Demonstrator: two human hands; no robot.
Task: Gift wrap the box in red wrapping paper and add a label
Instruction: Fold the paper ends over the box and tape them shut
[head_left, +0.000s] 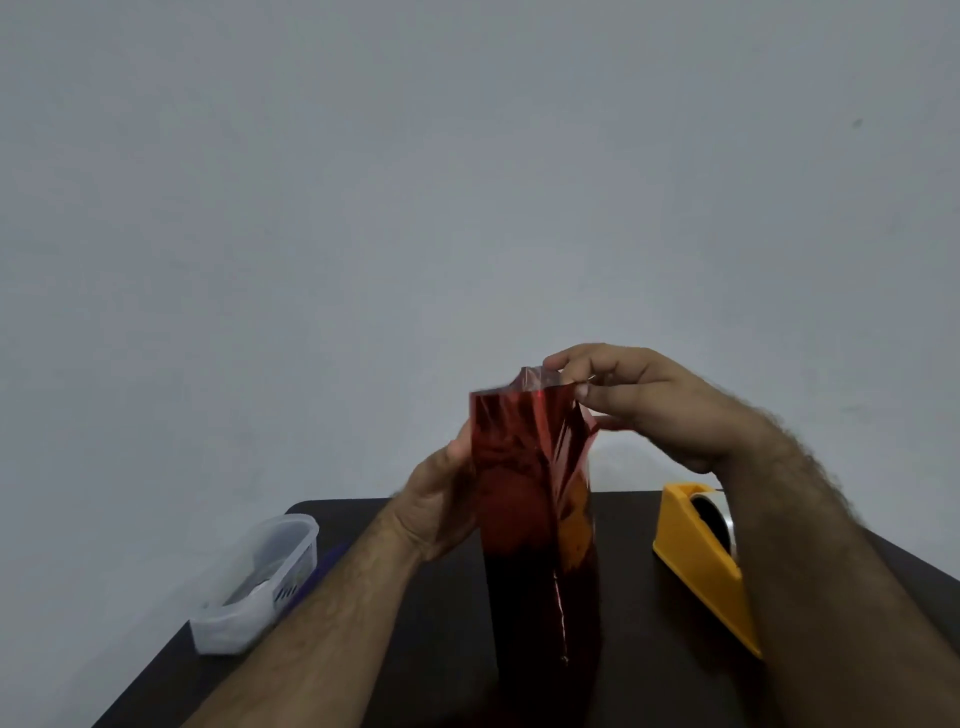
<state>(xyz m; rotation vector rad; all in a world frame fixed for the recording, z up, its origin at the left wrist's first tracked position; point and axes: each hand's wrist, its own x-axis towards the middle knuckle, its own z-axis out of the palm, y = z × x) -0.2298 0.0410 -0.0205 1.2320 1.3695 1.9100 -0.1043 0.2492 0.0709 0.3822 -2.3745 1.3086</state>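
Note:
A tall box stands upright on the dark table, sheathed in shiny translucent red wrapping paper that sticks up loose above the box's top. My left hand grips the wrapped box from its left side, fingers hidden behind it. Above, my right hand pinches the loose top edge of the red paper between thumb and fingers. The box itself shows only dimly through the paper. No label is in view.
A yellow tape dispenser stands on the table to the right, partly behind my right forearm. A translucent plastic tub sits at the table's left edge, with something blue beside it. A plain grey wall fills the background.

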